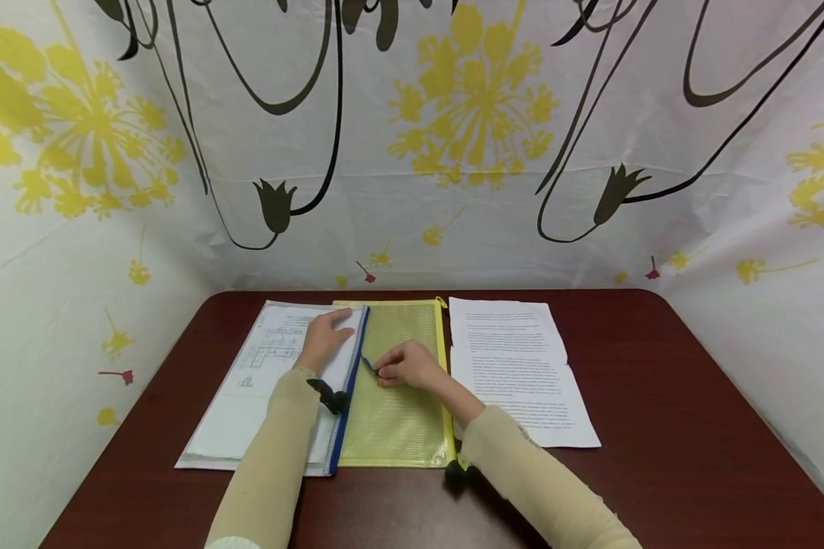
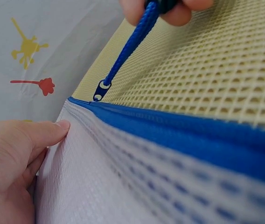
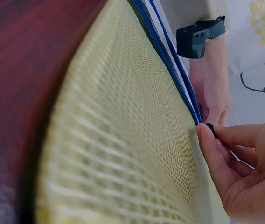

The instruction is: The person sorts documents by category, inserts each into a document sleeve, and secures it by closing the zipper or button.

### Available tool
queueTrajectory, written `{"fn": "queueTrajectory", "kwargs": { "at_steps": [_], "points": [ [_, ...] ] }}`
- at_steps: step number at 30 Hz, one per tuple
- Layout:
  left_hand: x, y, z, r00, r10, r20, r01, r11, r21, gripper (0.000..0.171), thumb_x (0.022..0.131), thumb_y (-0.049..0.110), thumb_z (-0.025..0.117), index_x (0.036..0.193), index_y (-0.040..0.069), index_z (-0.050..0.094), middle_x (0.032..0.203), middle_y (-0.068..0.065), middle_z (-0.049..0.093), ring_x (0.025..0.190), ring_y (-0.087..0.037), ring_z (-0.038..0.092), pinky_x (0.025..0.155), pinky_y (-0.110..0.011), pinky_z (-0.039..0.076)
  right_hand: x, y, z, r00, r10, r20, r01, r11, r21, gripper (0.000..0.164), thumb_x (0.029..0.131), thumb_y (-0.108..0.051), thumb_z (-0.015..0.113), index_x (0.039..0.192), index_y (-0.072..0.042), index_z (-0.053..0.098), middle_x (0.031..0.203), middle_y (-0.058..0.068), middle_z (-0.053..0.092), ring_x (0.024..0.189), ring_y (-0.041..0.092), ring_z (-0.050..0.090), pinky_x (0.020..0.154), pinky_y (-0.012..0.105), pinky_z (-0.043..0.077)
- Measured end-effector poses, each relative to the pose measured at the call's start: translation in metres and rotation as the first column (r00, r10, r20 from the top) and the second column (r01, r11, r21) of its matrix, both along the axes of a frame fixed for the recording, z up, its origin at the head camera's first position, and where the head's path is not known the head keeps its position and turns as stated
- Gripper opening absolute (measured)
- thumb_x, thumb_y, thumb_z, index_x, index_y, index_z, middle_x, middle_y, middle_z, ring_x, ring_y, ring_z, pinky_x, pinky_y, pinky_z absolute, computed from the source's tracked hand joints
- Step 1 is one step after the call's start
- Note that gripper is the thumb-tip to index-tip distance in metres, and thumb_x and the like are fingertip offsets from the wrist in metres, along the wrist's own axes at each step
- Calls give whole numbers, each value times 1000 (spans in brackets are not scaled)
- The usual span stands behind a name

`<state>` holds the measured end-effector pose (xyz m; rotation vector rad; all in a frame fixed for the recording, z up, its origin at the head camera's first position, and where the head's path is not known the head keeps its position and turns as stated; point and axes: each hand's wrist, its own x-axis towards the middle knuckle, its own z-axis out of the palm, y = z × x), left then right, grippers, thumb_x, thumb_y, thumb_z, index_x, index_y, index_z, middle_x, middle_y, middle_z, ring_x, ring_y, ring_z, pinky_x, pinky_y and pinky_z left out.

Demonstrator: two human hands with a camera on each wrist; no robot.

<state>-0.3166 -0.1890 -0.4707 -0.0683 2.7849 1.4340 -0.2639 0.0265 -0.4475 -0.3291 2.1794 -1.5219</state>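
Bench [image 1: 673,412] with a dark red-brown top carries everything. At its left lies a translucent white mesh document pouch [image 1: 226,427], a white sheet of line diagrams [image 1: 278,354] showing through its face. The left hand [image 1: 321,339] is at its upper right corner; thumb on the face and other fingers past the far edge, it seems to pinch the rim there. Down the pouch's right side runs a blue zip [image 2: 179,130]; the right wrist view shows two blue edges with white between, so it is probably parted. Near the left thumb sits a small dark metal slider [image 2: 101,91], with a blue braided cord pull [image 2: 132,44] stretched from it. The right hand [image 1: 405,366] pinches the cord's black end between thumb and fingers, above a yellow mesh pouch [image 1: 398,435] lying partly under the white one. Farther right are white sheets of printed text [image 1: 515,374], their left edge ragged.

Pulling sideways rather than along the zip could jam the slider or skew the teeth. A weak left hold might let the white pouch slide across the yellow mesh, and paper close to the opening could snag.
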Motion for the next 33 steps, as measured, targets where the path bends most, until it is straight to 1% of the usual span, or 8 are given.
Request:
{"fn": "queueTrajectory", "kwargs": {
  "at_steps": [4,8,15,20,27,33],
  "points": [
    [-1,-1,0,1000,0,5,0,1000,-3,50,95,13,63,144,12,52,154,-13,46,147,-33,36,124,-48,23,5,0,1,1000,26,0,-26,1000,2,15,94,-1,65,104,3,75,96,15,73,78,14,72,74,26,62],
    [-1,-1,-1,1000,4,16,-4,1000,1,50,95,13,63,144,12,52,154,-11,47,147,-32,36,124,-47,24,11,1,2,999,49,8,-49,999,-3,16,93,0,64,104,4,74,96,16,73,79,14,73,75,27,62],
    [-1,-1,-1,1000,9,-4,-9,1000,-6,50,95,12,63,143,10,53,153,-12,48,147,-32,37,124,-47,26,19,4,3,997,74,29,-73,997,-8,15,93,1,64,103,5,74,98,17,74,78,15,74,75,28,62],
    [-1,-1,-1,1000,9,-6,-9,1000,-3,49,95,12,63,143,10,53,153,-12,48,146,-32,38,124,-46,26,24,7,3,994,106,24,-106,994,0,14,93,-1,65,101,3,75,96,15,75,78,16,74,74,29,62],
    [1,0,-1,1000,18,6,-18,1000,19,50,95,13,64,143,12,53,153,-10,48,147,-31,36,124,-47,25,33,10,1,989,145,11,-145,989,-14,14,93,0,65,101,4,75,97,16,76,78,16,74,74,29,62],
    [1,2,0,999,31,11,-31,999,8,50,95,13,64,143,12,54,153,-10,48,147,-31,37,124,-46,25,40,11,0,986,168,17,-168,986,-23,13,92,0,66,101,4,75,96,16,76,79,18,75,75,30,62]
  ]
}}
